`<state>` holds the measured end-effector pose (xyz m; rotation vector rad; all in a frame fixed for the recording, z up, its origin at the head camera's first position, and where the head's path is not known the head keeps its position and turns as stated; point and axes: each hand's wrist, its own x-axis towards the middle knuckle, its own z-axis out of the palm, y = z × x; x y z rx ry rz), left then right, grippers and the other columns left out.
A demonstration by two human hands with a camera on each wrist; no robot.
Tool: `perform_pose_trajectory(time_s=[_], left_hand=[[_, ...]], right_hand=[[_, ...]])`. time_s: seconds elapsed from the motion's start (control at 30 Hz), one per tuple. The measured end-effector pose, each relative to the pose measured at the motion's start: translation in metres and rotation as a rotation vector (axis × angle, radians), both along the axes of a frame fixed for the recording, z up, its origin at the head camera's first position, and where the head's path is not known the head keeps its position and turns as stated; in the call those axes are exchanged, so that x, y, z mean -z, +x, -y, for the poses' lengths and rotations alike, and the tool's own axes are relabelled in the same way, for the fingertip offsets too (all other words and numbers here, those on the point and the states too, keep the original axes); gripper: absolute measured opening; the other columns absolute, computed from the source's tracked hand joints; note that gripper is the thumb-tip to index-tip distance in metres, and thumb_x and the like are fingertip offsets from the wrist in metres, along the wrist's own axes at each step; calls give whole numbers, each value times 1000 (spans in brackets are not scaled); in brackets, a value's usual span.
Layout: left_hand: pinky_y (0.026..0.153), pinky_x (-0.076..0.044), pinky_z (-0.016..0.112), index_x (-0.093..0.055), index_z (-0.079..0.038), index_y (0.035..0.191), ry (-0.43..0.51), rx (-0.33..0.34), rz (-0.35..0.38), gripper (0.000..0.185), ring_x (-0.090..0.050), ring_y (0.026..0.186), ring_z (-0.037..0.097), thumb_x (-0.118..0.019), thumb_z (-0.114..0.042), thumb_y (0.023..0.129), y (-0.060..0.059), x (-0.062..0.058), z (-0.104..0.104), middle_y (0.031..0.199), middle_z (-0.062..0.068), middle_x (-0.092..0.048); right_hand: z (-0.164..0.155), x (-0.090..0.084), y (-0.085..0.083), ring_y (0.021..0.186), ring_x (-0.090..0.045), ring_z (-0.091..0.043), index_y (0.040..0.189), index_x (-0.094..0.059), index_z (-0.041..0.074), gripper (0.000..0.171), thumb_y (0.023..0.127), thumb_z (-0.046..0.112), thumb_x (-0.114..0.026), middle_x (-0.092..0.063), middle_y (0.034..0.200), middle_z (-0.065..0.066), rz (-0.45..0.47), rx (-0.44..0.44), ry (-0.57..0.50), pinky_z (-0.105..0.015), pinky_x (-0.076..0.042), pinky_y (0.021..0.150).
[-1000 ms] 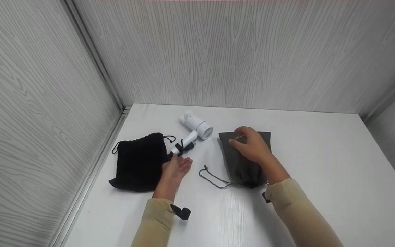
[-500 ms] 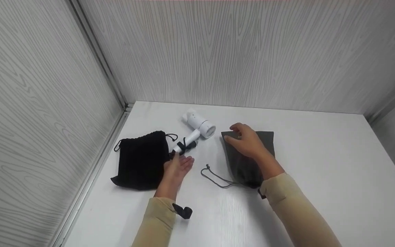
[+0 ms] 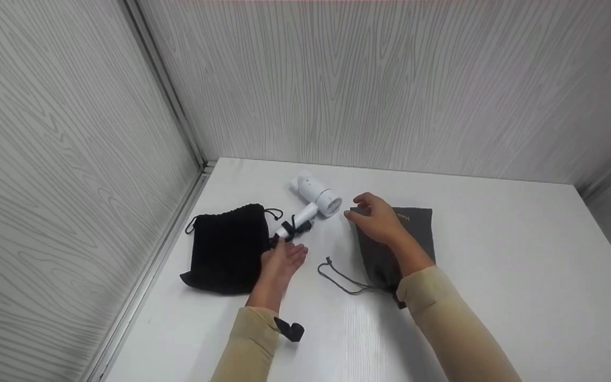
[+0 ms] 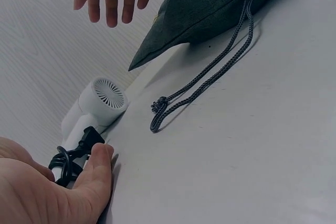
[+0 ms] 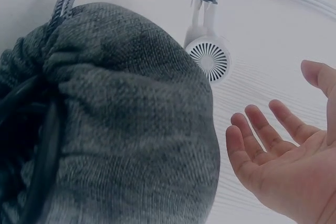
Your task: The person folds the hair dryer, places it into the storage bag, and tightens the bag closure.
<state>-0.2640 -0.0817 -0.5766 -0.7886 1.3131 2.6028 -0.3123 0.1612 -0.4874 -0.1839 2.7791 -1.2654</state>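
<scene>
A white hair dryer (image 3: 313,192) lies on the table, its black cord (image 4: 71,158) bundled round the handle. My left hand (image 3: 280,263) rests palm up by the handle's lower end, fingers extended, beside a black drawstring pouch (image 3: 228,252). Over the left part of a grey drawstring pouch (image 3: 420,229) hovers my right hand (image 3: 382,222), its fingers spread and loosely bent with nothing between them. In the right wrist view this grey pouch (image 5: 142,103) looks bulging, and black cable loops (image 5: 50,140) show at its gathered mouth.
A grey drawcord (image 3: 337,276) trails from the right-hand pouch onto the white table (image 3: 517,276). Wood-grained panels (image 3: 390,85) stand behind and at both sides. A black strap end (image 3: 290,330) sticks out from the left sleeve.
My right hand has shifted left over the grey pouch, uncovering more of its right side. The left hand keeps its place by the handle. The head view has turned slightly left.
</scene>
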Motion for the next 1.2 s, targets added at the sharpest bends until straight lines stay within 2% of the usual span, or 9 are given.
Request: perform_pose_trajectory(time_s=[0.17, 0.37, 0.6, 0.9, 1.2], left_hand=[[91, -62, 39, -44, 22, 140, -1, -15, -8, 53, -75, 98, 30, -44, -25, 115, 2, 1, -3, 137, 41, -59], [95, -62, 41, -44, 23, 140, 5, -15, -15, 53, -75, 102, 32, -45, -23, 115, 0, -2, -2, 139, 42, -58], [95, -62, 41, -46, 22, 139, 11, -15, 5, 51, -75, 103, 33, -46, -23, 115, 2, 1, -2, 137, 41, -59], [89, -62, 40, -46, 22, 138, -14, -1, -7, 50, -76, 96, 30, -46, -21, 114, 3, -1, -5, 123, 36, -68], [92, -62, 40, -44, 23, 141, -10, 25, -19, 52, -76, 102, 32, -46, -22, 114, 6, -1, -2, 135, 41, -61]], right_hand=[[2, 4, -4, 135, -61, -39, 144, -57, 2, 58, 100, 38, -68, -61, 146, -22, 29, -5, -12, -54, -54, 106], [7, 2, -12, 139, -59, -38, 144, -57, 5, 58, 99, 41, -68, -61, 145, -21, 44, 6, -25, -54, -53, 109], [12, 5, -17, 137, -59, -38, 145, -55, 6, 58, 99, 38, -68, -61, 145, -22, 72, -8, -18, -54, -52, 109], [19, 9, -25, 132, -60, -40, 146, -54, 4, 58, 100, 36, -68, -60, 145, -23, 110, 7, -12, -54, -54, 106], [24, 17, -29, 138, -56, -42, 149, -52, 3, 60, 101, 36, -67, -56, 149, -26, 121, 15, 1, -56, -49, 111]])
